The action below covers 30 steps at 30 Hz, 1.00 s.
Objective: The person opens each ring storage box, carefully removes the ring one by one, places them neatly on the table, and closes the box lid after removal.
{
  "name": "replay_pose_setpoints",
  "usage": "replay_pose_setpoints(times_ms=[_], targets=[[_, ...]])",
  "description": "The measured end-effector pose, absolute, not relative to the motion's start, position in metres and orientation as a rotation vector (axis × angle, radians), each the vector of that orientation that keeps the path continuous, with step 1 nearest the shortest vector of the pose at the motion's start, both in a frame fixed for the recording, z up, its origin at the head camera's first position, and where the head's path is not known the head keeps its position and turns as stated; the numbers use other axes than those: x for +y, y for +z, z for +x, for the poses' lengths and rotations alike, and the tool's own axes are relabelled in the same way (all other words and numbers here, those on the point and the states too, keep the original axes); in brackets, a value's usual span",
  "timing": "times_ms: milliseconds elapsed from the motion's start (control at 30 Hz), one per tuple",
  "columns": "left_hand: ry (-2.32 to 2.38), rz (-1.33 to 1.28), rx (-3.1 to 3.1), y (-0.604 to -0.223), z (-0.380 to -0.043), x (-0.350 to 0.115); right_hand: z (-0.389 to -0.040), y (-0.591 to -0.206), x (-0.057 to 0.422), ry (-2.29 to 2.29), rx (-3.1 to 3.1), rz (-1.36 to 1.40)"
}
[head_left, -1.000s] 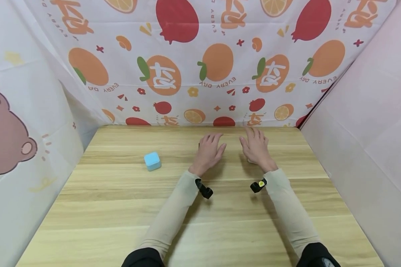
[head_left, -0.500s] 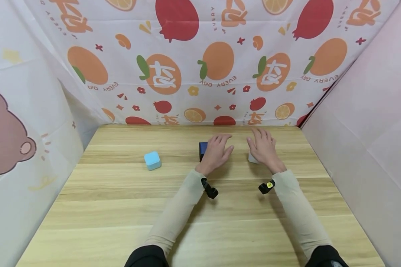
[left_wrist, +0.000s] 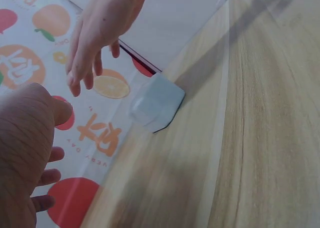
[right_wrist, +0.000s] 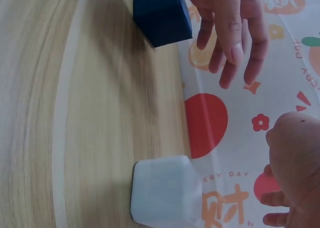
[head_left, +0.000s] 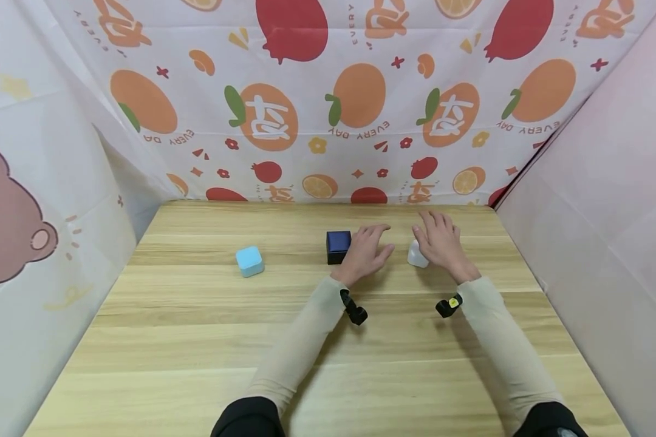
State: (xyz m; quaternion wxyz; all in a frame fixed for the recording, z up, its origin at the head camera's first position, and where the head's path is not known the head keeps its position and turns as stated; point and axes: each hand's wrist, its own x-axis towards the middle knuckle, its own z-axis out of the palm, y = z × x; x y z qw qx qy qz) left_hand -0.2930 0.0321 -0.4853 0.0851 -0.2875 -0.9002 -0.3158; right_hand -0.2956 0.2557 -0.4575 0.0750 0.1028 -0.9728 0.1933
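My left hand (head_left: 363, 255) hovers just right of a dark blue box (head_left: 338, 244), fingers loosely extended and holding nothing. The box stands on the table, its right edge partly covered by that hand in the head view. Slightly above and to the right of a white block with rounded edges (head_left: 416, 255) is my right hand (head_left: 443, 246), also relaxed and holding nothing. The right wrist view shows the white block (right_wrist: 165, 192) apart from the right hand (right_wrist: 299, 170), and the dark blue box (right_wrist: 162, 18) below the left hand. A light blue block (head_left: 249, 261) sits farther left.
The wood-grain table (head_left: 197, 340) runs back to a hanging cloth (head_left: 306, 130) printed with fruit. Pale side cloths (head_left: 596, 200) border the table left and right. Each wrist wears a small black camera (head_left: 355, 311).
Both hands have drifted right across the table, staying empty. This uncovers the dark blue box beside the left hand and the white block beside the right. The light blue block stays put.
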Motion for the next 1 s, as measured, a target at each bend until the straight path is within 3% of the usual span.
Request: replay_pose_setpoints(times_ms=[1000], targets=[[-0.947, -0.958, -2.741, -0.505, -0.306, 0.056, -0.291, -0.462, 0.267, 0.492, -2.96, 0.318]])
